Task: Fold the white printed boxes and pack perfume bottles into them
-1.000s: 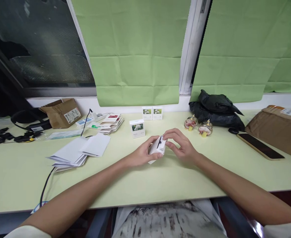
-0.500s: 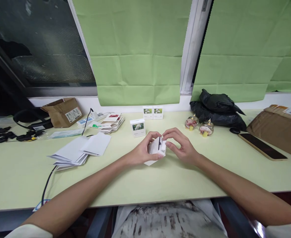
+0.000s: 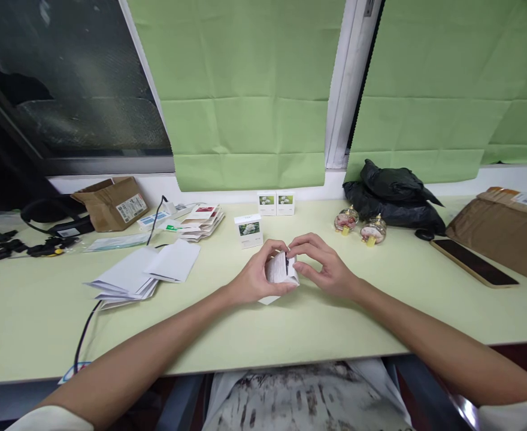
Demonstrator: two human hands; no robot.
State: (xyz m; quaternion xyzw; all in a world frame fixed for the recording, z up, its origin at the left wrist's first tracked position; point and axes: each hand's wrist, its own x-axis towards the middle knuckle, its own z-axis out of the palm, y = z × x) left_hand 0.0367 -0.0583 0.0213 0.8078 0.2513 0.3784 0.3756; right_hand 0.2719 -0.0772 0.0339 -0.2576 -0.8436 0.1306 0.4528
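I am pinching a small white carton (image 3: 280, 270) between my left hand (image 3: 255, 279) and right hand (image 3: 324, 268); it looks light and crushable, best gripped at its edges.

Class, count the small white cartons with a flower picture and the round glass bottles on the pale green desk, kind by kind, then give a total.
Standing white flower-picture cartons: 3, one forward, two by the wall.
White carton held between left hand and right hand: 1.
Round glass bottles: 2.
Total: 6.
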